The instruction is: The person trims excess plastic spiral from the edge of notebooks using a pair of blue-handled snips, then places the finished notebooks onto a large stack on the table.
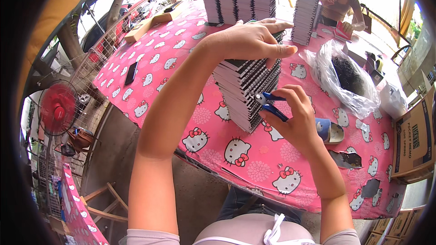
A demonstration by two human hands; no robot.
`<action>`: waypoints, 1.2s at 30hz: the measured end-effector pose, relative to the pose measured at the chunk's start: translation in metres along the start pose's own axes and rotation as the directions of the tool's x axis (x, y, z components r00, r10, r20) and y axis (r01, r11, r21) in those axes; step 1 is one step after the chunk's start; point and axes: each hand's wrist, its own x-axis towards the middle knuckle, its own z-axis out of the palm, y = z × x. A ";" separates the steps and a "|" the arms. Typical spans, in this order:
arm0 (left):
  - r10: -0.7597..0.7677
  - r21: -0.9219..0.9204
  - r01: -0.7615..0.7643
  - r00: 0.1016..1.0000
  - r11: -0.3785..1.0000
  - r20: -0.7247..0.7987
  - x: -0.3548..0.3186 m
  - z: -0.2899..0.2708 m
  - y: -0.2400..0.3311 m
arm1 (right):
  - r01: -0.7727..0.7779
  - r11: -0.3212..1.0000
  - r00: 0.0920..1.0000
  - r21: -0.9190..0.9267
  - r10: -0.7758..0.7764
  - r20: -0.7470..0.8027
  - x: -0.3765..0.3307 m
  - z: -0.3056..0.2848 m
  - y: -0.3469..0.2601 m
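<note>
"Grasping something, is the right hand [297, 118]?"

"Yes, its fingers curl around blue-handled pliers [274, 111], whose metal nose sits at the coil edge of a tall notebook stack [238, 97]. Whether it bites on a wire, I cannot tell."

"What about the left hand [250, 41]?"

"It grips nothing that I can see. It lies over the top of that stack, thumb pointing right."

"Where does the stack stand?"

"Upright on the desk, in front of the person, on a pink cloth [259, 171] printed with cat faces."

"And farther out?"

"Right of the stack, a white plastic bag [321, 70] holds black coils [347, 76]. A phone [131, 73] lies to the left. Behind stand a row of notebooks [243, 2] and a narrower pile [304, 18]. Across the desk, another person [338, 2] has a hand at something red. A cardboard box [412, 138] stands at the far right, a red fan [59, 111] at the far left."
</note>
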 end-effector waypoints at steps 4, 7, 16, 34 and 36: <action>-0.006 0.003 0.006 1.000 1.000 0.006 0.001 0.000 0.001 | -0.046 0.995 0.999 0.084 0.048 -0.024 0.000 0.006 -0.003; -0.011 0.001 0.011 1.000 1.000 0.004 0.001 0.002 -0.002 | -0.090 0.983 0.996 0.161 0.087 0.026 -0.001 0.005 -0.002; 0.005 0.095 -0.007 1.000 0.995 0.015 0.000 0.001 0.007 | -0.750 0.515 0.648 0.416 0.443 0.619 0.021 -0.023 0.012; 0.013 0.076 -0.013 1.000 0.997 -0.004 -0.001 0.004 0.006 | -0.791 0.513 0.571 0.333 0.424 0.703 0.025 -0.025 0.007; 0.014 0.083 -0.013 1.000 0.996 -0.006 0.000 0.005 0.006 | -0.933 0.213 0.357 0.289 0.450 0.819 0.030 -0.030 0.005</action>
